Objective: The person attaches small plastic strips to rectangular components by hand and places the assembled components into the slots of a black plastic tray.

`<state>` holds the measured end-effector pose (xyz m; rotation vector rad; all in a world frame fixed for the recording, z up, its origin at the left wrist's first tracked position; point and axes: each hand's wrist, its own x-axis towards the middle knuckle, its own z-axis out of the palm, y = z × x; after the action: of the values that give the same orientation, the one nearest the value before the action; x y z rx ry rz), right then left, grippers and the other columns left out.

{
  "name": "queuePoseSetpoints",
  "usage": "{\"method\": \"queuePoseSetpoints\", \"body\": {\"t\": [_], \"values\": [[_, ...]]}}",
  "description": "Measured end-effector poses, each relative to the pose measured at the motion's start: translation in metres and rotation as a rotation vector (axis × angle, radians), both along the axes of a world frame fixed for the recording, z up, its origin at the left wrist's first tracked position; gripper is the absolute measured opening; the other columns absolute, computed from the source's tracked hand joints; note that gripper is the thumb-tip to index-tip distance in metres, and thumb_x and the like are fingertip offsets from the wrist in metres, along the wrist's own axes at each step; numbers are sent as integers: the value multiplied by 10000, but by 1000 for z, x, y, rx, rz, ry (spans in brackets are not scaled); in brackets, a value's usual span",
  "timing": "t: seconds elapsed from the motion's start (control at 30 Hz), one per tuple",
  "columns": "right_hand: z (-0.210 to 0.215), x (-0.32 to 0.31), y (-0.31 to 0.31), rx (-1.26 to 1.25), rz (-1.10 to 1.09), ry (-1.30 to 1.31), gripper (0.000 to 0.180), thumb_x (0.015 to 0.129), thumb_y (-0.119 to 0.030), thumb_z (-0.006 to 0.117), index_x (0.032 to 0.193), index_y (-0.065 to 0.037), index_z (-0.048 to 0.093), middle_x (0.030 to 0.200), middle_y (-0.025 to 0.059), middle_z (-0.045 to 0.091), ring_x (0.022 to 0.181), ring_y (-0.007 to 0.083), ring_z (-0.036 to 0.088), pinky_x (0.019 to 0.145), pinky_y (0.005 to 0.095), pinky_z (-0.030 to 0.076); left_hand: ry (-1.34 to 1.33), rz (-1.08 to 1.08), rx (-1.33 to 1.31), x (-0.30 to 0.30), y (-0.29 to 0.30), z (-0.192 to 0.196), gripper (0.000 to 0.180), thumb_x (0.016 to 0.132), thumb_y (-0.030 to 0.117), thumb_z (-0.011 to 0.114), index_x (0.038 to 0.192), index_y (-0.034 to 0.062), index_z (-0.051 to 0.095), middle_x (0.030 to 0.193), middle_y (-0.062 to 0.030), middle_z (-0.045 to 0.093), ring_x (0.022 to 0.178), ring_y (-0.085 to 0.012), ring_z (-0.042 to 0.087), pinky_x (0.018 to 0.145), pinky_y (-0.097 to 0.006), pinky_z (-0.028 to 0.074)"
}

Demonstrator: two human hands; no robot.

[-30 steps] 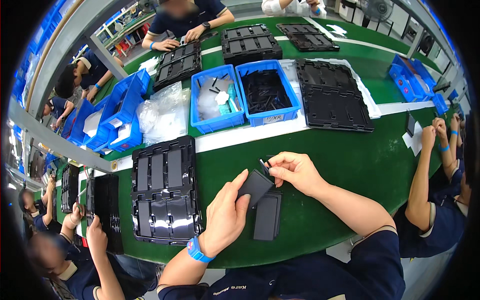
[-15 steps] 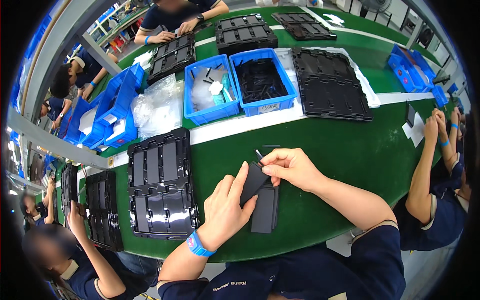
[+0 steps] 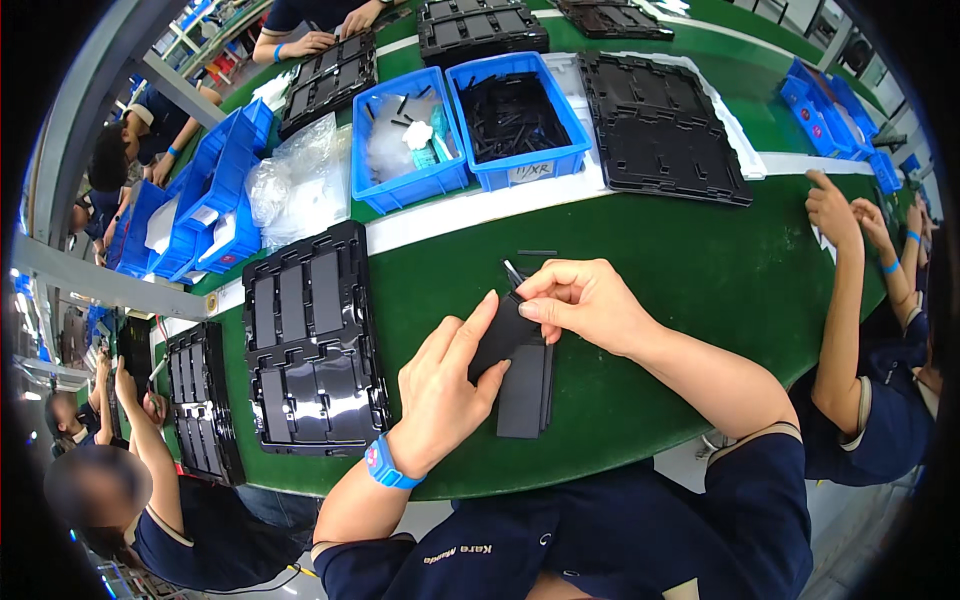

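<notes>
My left hand [image 3: 440, 385], wearing a blue wristband, steadies a dark flat rectangular piece [image 3: 492, 345] between thumb and fingers. At that piece's far end my right hand [image 3: 585, 305] is closed in a pinch on a thin black strip [image 3: 513, 273] with a pale, shiny tip. Whether the strip touches the piece is hidden by my fingertips. Below the held piece, a small stack of similar dark flat pieces [image 3: 520, 395] lies on the green table, partly covered. One loose thin black strip [image 3: 537, 252] rests just beyond my right hand.
To the left lies a black moulded tray [image 3: 310, 400] holding dark flat pieces. Ahead stand a blue bin [image 3: 533, 172] of black strips and a blue bin [image 3: 395, 197] with plastic bags. Another black tray [image 3: 670, 165] lies at far right. Co-workers sit on both sides and opposite.
The whole view has shifted, so the table appears higher. Both my hands keep nearly the same grip. The co-worker's hand on the right has risen and moved left.
</notes>
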<state>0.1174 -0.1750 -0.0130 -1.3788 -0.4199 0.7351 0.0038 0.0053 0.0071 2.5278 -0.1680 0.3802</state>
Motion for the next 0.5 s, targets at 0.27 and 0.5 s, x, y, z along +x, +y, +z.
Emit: {"method": "queuePoseSetpoints", "body": {"t": [0.27, 0.5], "values": [[2, 0, -2, -6, 31, 11, 156, 887, -92, 695, 999, 15, 676, 791, 61, 673, 635, 89, 627, 554, 229, 536, -4, -25, -26, -2, 0, -1, 781, 638, 36, 797, 1365, 131, 526, 835, -68, 528, 734, -243, 586, 628, -354, 510], [2, 3, -3, 40, 57, 30, 149, 880, -92, 703, 978, 20, 686, 786, 62, 669, 625, 96, 623, 542, 233, 535, -20, -34, -39, -1, -1, 0, 774, 638, 18, 792, 1359, 125, 531, 825, -75, 523, 721, -247, 576, 631, -357, 506]]}}
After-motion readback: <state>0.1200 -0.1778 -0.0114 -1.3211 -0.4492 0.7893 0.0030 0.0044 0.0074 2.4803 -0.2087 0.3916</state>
